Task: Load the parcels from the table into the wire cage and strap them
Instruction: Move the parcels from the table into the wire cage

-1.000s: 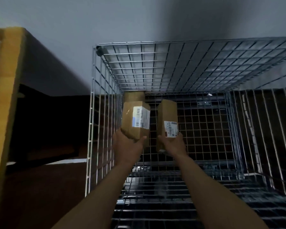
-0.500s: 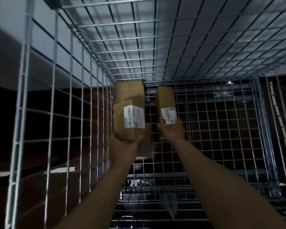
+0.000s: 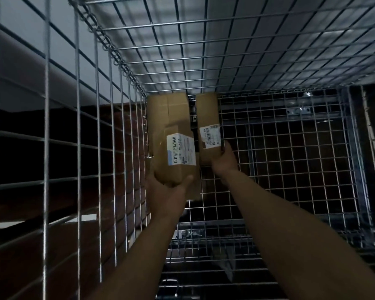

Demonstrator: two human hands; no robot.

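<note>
While reaching deeper into wire cage (image 3: 100, 105) than a second ago: left hand (image 3: 167, 191) fingers wrapped under labelled parcel (image 3: 175, 156), right hand (image 3: 224, 161) fingers clasping narrow parcel (image 3: 208, 126), both nearer stacked parcel (image 3: 167, 109) at far left corner.

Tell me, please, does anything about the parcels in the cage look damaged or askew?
Nothing looks damaged. The left hand holds a labelled parcel slightly tilted over the parcel at the cage corner; the right hand's parcel sits straight.

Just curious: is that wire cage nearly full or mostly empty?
Mostly empty: the wire cage shows bare mesh floor, with one parcel in its far-left corner.
</note>
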